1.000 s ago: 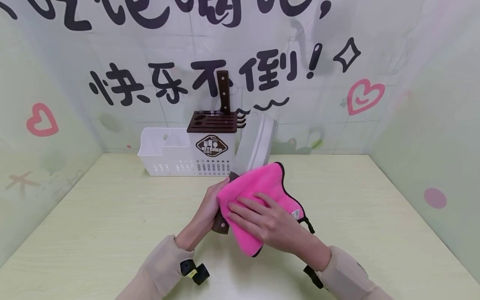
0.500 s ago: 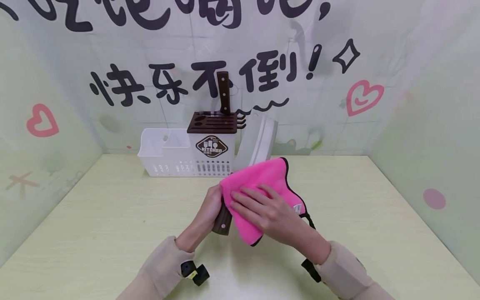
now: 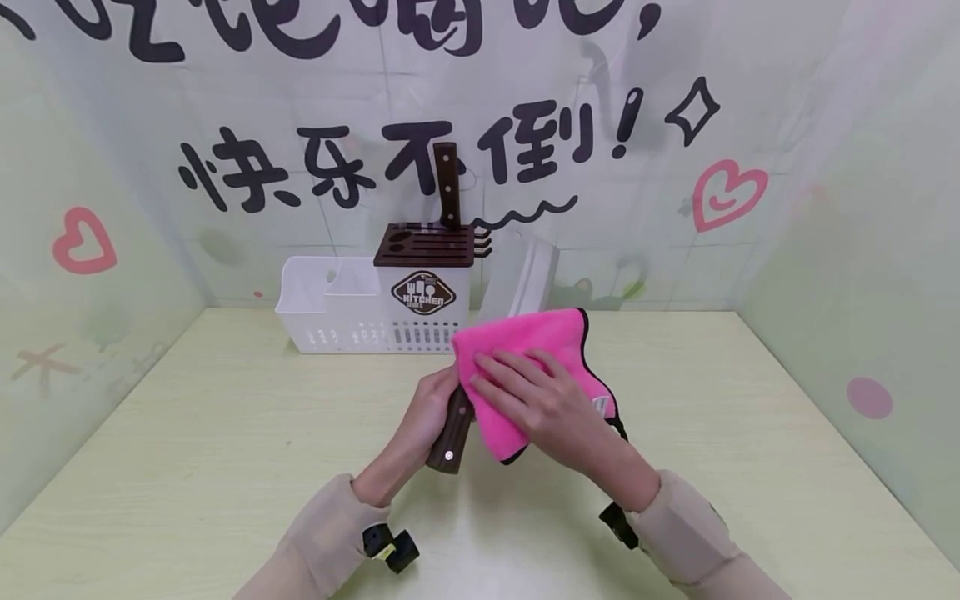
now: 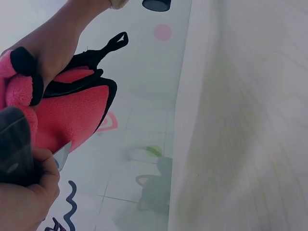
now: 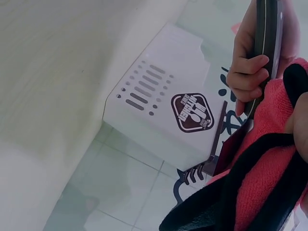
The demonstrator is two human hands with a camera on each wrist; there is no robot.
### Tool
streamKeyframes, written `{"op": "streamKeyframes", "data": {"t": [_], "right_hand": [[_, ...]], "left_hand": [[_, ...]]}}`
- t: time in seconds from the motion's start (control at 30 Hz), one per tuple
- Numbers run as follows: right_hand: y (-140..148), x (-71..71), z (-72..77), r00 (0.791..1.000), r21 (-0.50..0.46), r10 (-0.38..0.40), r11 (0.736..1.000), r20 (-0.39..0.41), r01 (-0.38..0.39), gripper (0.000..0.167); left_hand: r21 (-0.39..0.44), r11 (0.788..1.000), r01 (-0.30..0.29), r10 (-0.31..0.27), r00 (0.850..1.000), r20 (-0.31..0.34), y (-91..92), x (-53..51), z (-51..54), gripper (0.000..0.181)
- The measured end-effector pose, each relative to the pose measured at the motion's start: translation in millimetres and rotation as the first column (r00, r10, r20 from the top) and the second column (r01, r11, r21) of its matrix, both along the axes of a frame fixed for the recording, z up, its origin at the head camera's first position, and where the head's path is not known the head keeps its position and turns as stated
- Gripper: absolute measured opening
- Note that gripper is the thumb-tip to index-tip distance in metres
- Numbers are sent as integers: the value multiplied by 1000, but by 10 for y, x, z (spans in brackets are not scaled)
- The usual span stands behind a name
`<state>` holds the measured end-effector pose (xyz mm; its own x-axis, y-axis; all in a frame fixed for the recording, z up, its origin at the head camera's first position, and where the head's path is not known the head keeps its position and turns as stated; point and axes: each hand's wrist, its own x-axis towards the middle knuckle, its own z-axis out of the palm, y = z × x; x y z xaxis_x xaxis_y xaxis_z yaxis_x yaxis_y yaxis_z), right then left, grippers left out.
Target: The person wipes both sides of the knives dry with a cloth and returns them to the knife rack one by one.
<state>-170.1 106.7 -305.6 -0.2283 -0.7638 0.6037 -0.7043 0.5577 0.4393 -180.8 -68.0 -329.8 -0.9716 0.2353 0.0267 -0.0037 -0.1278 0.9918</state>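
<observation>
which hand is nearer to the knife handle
Left. The left hand grips the knife handle; the right hand is to its right, holding the pink cloth around the blade.

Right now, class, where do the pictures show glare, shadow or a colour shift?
Head view: glare low on the table, a glint on the handle; left wrist view: soft shadow across the table; right wrist view: cloth looks redder than in the head view.

Pink cloth (image 3: 525, 333): lies higher and farther right than a second ago.
Right hand (image 3: 546, 408): sits higher too.
Knife handle (image 3: 453, 433): shows more bare length below the cloth.
Blade (image 3: 519, 279): leans slightly farther right.
</observation>
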Motion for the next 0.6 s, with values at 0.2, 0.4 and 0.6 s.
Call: {"op": "streamKeyframes", "data": {"t": [0.2,0.4,0.6], "right_hand": [[18,-52,3,1000,-29,1,1000,4,0,48],[34,-84,-2,1000,-59,0,998,1,0,48],[71,-109,-16,999,-71,-37,997,11,37,51]], "left_hand": [[-10,1000,8,-9,1000,-17,16,4,1,39],[-17,1000,6,-6,1000,-15,28,1,3,39],[-11,1000,19,-19,1000,-23,42,4,13,40]]}}
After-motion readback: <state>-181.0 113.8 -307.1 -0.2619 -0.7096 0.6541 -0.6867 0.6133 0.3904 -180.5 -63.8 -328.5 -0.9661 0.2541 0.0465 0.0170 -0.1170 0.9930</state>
